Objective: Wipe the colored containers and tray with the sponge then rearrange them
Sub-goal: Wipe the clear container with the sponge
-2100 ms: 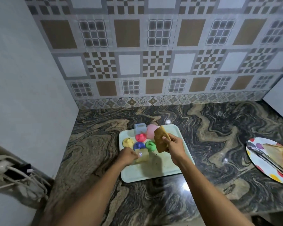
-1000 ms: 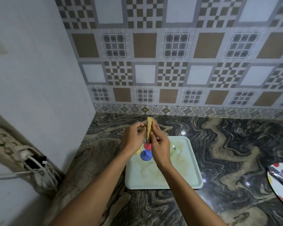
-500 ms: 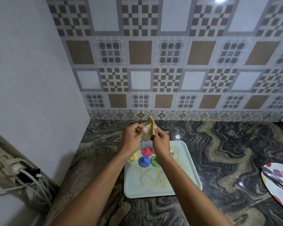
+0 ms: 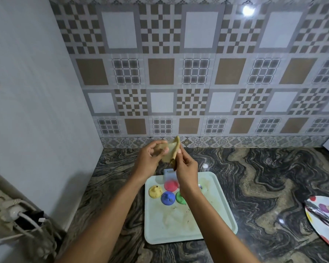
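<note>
One container (image 4: 167, 156) under way: grips it in the left hand (image 4: 149, 160) above the desk (image 4: 264, 177), pinches the sponge (image 4: 176, 149) against it with the right hand (image 4: 187, 170), leaves the coloured pieces (image 4: 168, 198) and smeared tray (image 4: 217, 209) apparently unwiped.

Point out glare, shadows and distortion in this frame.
Head view: a light reflection burns out a spot on the tiled wall, smaller glints dot the marble counter; the arms throw a soft shadow on the plain wall; wide-angle bending bows the tile lines and stretches the plate at the right edge; the left hand on the pale container and right hand pinching the sponge look soft.
</note>
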